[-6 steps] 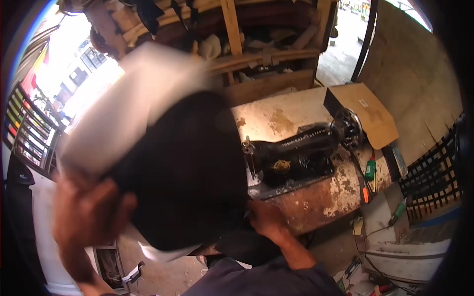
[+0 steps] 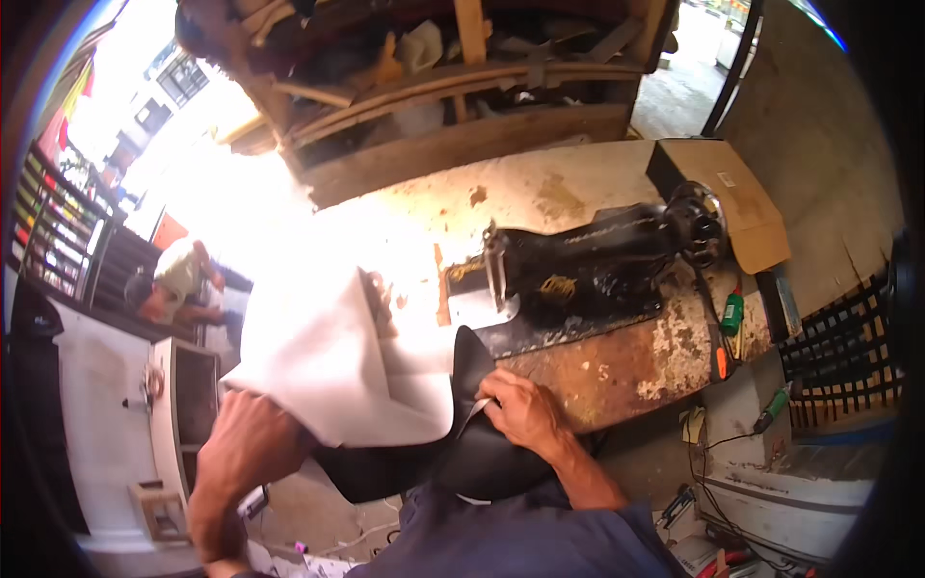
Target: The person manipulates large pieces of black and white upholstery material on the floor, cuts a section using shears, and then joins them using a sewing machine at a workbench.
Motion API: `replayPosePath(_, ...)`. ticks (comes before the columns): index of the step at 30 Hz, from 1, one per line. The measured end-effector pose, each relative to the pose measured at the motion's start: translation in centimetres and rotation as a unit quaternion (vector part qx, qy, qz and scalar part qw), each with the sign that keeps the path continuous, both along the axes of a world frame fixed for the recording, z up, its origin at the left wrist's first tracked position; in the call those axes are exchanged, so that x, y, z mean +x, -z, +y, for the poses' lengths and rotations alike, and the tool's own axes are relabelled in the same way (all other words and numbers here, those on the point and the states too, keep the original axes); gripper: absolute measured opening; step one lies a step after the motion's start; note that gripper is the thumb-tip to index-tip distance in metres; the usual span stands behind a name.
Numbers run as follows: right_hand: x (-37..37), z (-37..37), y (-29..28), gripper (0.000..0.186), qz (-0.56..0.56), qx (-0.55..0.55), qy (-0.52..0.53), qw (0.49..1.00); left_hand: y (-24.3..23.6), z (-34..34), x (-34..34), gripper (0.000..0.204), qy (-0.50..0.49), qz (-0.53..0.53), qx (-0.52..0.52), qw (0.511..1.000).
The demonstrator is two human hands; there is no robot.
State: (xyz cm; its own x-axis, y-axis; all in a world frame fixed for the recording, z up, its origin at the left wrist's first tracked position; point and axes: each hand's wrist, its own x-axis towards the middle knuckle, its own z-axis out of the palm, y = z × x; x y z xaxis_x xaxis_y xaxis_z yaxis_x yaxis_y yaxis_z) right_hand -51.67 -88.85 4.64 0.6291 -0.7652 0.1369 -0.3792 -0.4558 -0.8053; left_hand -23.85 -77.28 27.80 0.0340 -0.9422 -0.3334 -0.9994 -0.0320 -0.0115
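Our left hand (image 2: 252, 453) gripping white-lined black sheet (image 2: 332, 371), right hand (image 2: 520, 409) pinching its edge — centre frame, sewing machine (image 2: 597, 260) just beyond, worn table (image 2: 617, 361) edge close.

A worn, paint-flaked desk (image 2: 665, 361) stands before a cluttered wooden shelf (image 2: 453, 106). A concrete wall (image 2: 819, 144) rises at right beside a black metal grille (image 2: 838, 356). Harsh daylight floods in from upper left, over a white cabinet (image 2: 106, 433).
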Motion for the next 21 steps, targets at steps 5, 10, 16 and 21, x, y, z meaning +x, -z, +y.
replayPosePath(5, 1.0, 1.4, 0.0, 0.016, 0.018, -0.095, -0.017, 0.995, 7.7, -3.9, -0.7, 0.041, -0.047, 0.120, -0.108, 0.986)
replayPosePath(10, 0.7, 4.6, 0.7, 0.017, 0.026, -0.154, 0.032, 0.987, 16.3, -9.9, -3.3, 0.053, 0.068, 0.242, -0.052, 0.967)
replayPosePath(16, -0.4, 7.4, 0.3, 0.024, 0.016, -0.139, 0.045, 0.989, 20.8, -12.4, -3.0, 0.078, -0.005, 0.295, -0.017, 0.955)
replayPosePath(21, -1.1, 7.3, 1.1, 0.027, 0.000, -0.176, 0.058, 0.983, 18.3, -10.6, -4.9, 0.071, 0.165, 0.155, -0.145, 0.963)
